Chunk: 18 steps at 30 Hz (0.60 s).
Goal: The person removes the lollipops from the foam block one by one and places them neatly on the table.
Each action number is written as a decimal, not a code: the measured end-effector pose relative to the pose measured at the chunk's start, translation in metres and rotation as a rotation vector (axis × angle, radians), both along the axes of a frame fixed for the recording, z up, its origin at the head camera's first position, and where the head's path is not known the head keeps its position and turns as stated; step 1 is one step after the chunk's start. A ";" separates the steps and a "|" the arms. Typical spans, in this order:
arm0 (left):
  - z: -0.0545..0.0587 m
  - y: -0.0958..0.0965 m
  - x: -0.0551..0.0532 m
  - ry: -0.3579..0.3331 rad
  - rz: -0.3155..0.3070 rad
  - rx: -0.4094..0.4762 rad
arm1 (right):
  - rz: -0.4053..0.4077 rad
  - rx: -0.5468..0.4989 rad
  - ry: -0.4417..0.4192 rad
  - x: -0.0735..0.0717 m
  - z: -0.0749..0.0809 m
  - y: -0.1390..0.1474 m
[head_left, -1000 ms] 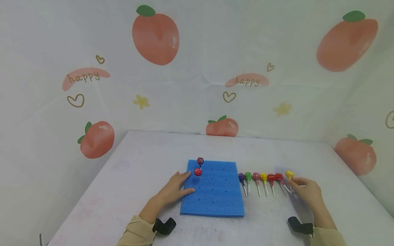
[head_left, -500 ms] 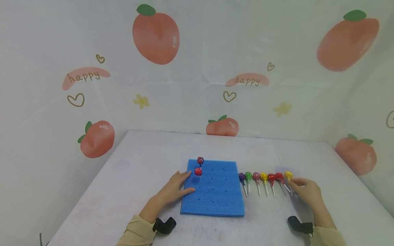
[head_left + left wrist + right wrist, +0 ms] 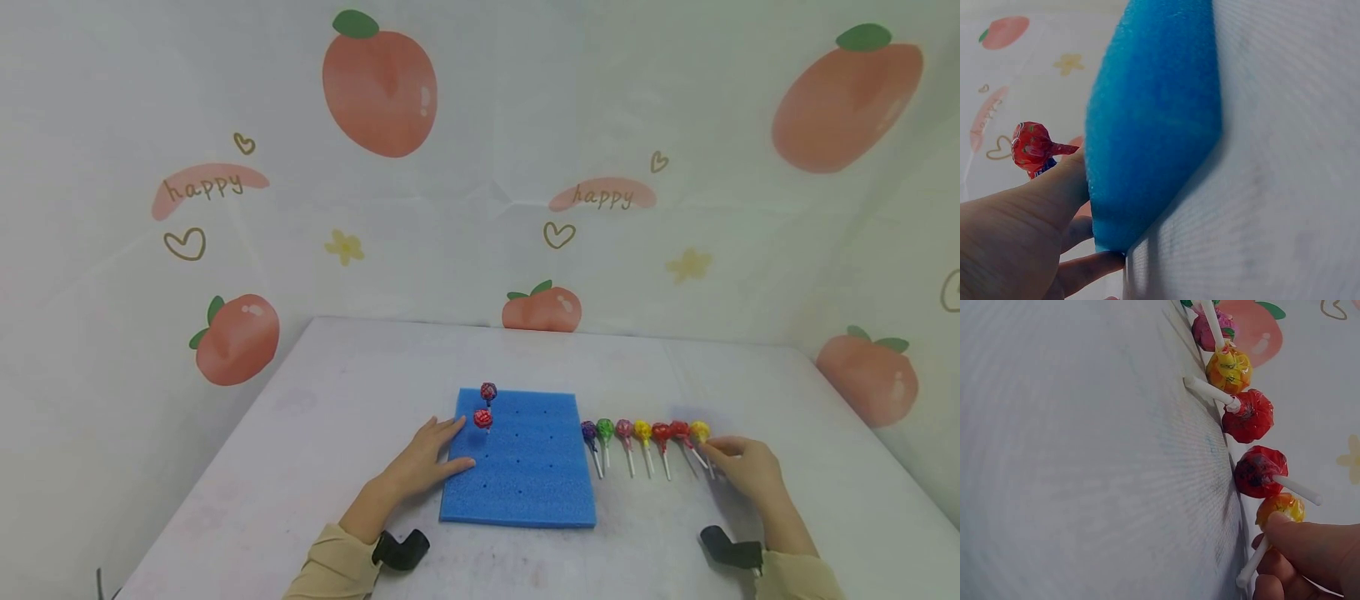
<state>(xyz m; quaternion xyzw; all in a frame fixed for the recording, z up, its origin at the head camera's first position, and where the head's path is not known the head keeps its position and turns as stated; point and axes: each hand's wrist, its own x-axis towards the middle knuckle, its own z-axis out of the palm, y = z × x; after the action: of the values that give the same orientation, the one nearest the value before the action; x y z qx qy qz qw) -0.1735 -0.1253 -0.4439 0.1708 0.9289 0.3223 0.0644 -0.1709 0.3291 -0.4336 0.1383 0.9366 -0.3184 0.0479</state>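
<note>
My right hand point(image 3: 746, 467) pinches a yellow lollipop point(image 3: 1280, 509) between thumb and fingers, just below its wrapped head, at the right end of a row of lollipops. Right beside it lies a red lollipop point(image 3: 1261, 470) whose stick points toward the hand. My left hand point(image 3: 412, 462) rests on the left edge of a blue foam board point(image 3: 525, 500), thumb over the top, other fingers reaching along the side. Two lollipops stand upright in the board's far left part, a dark red one point(image 3: 488, 391) and a red one point(image 3: 483, 419).
Between the board and the right hand, purple point(image 3: 588, 431), green point(image 3: 605, 428), pink point(image 3: 624, 429), yellow point(image 3: 642, 431) and red point(image 3: 661, 432) lollipops lie side by side, sticks toward the person. Small holes dot the foam. A printed curtain point(image 3: 450, 250) hangs behind the table.
My right hand has shifted the yellow lollipop slightly left, bringing its head close against the neighbouring red one. My left hand and the board have stayed put.
</note>
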 end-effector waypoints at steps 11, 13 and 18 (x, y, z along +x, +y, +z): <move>0.001 0.000 -0.001 -0.011 0.002 0.002 | 0.006 -0.011 -0.005 0.001 0.001 0.000; 0.001 0.000 0.000 -0.011 0.001 0.003 | 0.001 -0.019 -0.012 0.001 0.000 0.000; 0.001 0.000 0.000 -0.012 0.000 0.008 | -0.004 -0.030 -0.020 0.001 0.000 -0.001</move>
<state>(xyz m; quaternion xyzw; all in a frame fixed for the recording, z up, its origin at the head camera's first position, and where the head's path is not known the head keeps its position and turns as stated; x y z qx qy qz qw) -0.1737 -0.1256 -0.4429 0.1691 0.9271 0.3272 0.0690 -0.1703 0.3286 -0.4338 0.1426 0.9309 -0.3311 0.0585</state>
